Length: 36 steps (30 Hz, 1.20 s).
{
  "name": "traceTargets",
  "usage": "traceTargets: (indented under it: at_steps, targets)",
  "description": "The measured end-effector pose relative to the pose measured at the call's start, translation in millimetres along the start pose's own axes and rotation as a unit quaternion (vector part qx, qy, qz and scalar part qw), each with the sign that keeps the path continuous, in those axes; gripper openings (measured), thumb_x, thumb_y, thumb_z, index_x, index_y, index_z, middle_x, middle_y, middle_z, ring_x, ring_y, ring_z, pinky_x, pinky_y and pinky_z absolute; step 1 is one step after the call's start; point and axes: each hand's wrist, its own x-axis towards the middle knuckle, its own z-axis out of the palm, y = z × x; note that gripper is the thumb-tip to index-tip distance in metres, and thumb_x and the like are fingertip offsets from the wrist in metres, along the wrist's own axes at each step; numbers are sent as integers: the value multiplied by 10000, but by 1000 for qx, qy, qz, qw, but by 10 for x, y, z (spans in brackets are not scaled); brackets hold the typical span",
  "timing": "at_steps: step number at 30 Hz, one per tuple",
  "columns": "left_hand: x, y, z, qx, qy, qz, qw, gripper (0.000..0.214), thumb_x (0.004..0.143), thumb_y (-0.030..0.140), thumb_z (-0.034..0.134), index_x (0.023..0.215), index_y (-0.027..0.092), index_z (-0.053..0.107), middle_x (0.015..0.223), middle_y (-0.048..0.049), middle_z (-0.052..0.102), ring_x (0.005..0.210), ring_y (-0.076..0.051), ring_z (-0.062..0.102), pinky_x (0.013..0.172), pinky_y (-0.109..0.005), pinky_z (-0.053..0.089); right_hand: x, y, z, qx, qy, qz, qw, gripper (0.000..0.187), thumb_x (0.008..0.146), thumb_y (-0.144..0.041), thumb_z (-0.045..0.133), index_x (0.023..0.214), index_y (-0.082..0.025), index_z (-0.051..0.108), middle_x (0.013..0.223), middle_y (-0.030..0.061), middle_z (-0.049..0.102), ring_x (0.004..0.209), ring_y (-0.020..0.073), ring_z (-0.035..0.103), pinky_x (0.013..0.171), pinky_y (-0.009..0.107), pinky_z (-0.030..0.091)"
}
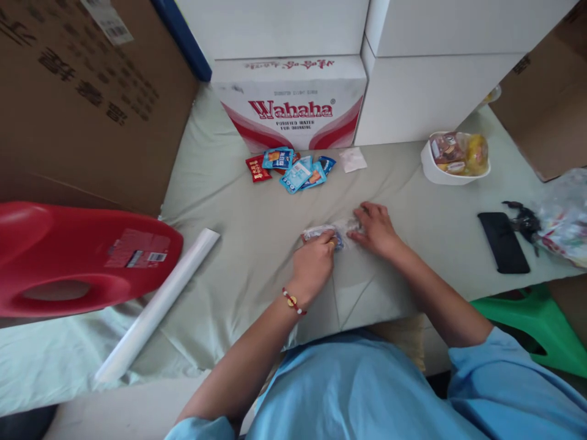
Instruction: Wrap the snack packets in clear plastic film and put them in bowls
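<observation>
While both hands meet near the middle of the pale green cloth-covered tabletop, a small clear plastic pouch with something bluish inside lies flat between them on the cloth. The left hand, with a red beaded bracelet at its wrist, is curled knuckles-up, its fingers closed on the pouch's left end. The right hand lies palm down and loosely open, its fingertips resting on the pouch's right end; whether it pinches the film I cannot tell. Beyond the hands, a heap of small blue and red snack sachets sits just before a white and red cardboard carton printed "Wahaha", with a little white paper packet beside the heap. To the right stand a white bowl of wrapped sweets, a black phone lying flat and a crinkled clear bag of mixed goods at the edge. To the left, a white roll of plastic film lies aslant next to a red plastic stool, under a large brown cardboard box.
</observation>
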Motion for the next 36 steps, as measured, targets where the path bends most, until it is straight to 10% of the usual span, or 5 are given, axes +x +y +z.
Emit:
traceTargets:
  at_steps: [10,18,24,29,36]
  targets:
    - [-57,18,67,92,59,87,990,320,1021,132,471,1092,186,779,1205,-124,774,1213,-310,618,1063,-531,450,303,-578,-197,214,-104,26,971,122,950,-271,586,913,-186,665,774,0,655,711,146,575,687,247,410]
    - [-135,-277,-29,43,70,173,981,329,837,-8,503,965,139,767,1068,-147,771,1212,-287,662,1121,-451,534,514,-1125,68,153,-145,51,976,96,970,-153,578,961,-178,670,873,17,680,777,149,575,700,243,384]
    - [-612,-464,-19,-94,227,146,958,333,827,1,494,934,207,732,1033,-67,786,1162,-242,717,1083,-477,580,215,-1421,206,-20,-136,-36,990,212,1033,-141,499,1103,-157,698,1085,120,683,950,231,578,824,310,434]
    - [-857,-537,-19,-166,353,-92,916,180,954,189,534,1023,209,699,1087,-79,742,1034,-215,736,933,-414,617,39,-1558,237,-71,-114,-121,983,246,1044,-150,496,1141,-167,720,1127,143,664,1111,287,536,953,362,461]
    - [-595,-751,18,-262,161,-244,920,293,857,394,612,1013,169,718,900,-88,736,793,-207,692,720,-321,555,-30,-1646,269,-40,-116,-149,981,247,1065,-191,498,1108,-192,741,1094,142,668,1051,281,566,899,395,508]
